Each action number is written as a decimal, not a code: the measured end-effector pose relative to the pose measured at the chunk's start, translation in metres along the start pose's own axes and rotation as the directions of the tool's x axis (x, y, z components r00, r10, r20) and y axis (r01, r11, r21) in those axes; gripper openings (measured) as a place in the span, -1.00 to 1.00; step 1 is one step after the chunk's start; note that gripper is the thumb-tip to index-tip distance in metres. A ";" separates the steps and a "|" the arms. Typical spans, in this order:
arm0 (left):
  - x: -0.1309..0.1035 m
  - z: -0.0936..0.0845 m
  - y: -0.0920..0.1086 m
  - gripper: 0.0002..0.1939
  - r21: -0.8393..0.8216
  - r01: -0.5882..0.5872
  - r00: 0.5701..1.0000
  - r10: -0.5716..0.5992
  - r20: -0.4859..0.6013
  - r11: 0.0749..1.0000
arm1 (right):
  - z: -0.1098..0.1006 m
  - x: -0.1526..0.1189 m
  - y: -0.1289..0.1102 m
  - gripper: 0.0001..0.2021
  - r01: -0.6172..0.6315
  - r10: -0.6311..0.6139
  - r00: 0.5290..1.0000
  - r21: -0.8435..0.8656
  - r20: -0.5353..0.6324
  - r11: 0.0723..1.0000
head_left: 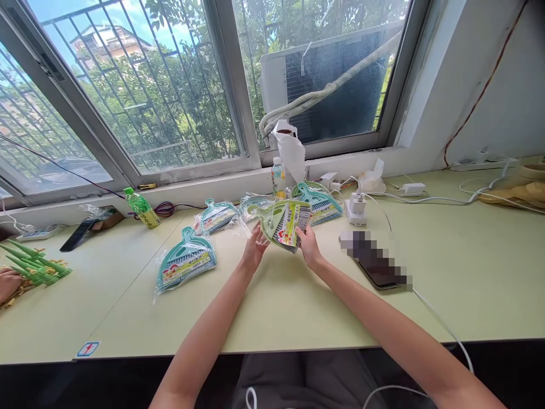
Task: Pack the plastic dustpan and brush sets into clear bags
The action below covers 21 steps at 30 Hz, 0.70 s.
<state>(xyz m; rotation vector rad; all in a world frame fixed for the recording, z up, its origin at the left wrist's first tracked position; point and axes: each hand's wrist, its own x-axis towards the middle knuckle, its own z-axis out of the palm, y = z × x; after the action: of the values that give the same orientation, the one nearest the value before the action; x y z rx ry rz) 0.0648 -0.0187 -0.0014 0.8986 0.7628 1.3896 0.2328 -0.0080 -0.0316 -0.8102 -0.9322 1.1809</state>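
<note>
Between my two hands, raised a little above the table, is a light green dustpan and brush set (275, 223) with a yellow-green label and grey bristles. My left hand (255, 248) grips its left lower edge, where some clear plastic shows. On the bristle side, my right hand (309, 245) holds the right edge, thumb on the front. A blue-green wrapped dustpan set (186, 262) lies to the left of my left hand. Another wrapped set (218, 217) rests farther back, and more sets (323, 205) lie behind the held one.
A phone (378, 264) lies right of my right arm, with a white cable near it. At the back stand a bottle (278, 177), a white plug adapter (356, 209) and a green bottle (142, 209). Another person's hand (9, 284) is at far left beside green plant-like pieces (38, 264).
</note>
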 end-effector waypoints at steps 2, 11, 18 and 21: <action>-0.001 0.001 0.000 -0.57 -0.017 0.020 1.000 -0.020 -0.007 1.000 | 0.003 -0.001 -0.004 -0.62 -0.077 0.077 0.997 0.048 -0.006 0.996; -0.010 0.016 -0.011 -0.73 0.019 0.206 0.976 -0.206 0.072 0.978 | 0.007 -0.005 -0.004 -0.68 -0.116 0.127 0.987 0.113 -0.100 0.987; -0.014 0.021 -0.020 -0.62 0.021 0.228 0.964 -0.229 0.134 0.973 | 0.005 -0.002 0.004 -0.64 -0.105 0.113 0.985 0.066 -0.133 0.992; -0.016 0.020 -0.020 -0.59 0.057 0.247 0.952 -0.253 0.173 0.967 | 0.004 0.000 0.004 -0.63 -0.098 0.101 0.989 0.034 -0.108 0.995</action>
<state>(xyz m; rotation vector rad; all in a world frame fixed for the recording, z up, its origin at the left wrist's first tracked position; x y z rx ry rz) 0.0908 -0.0360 -0.0106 0.9062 0.7369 1.0602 0.2276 -0.0073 -0.0336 -0.8983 -0.7908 1.2203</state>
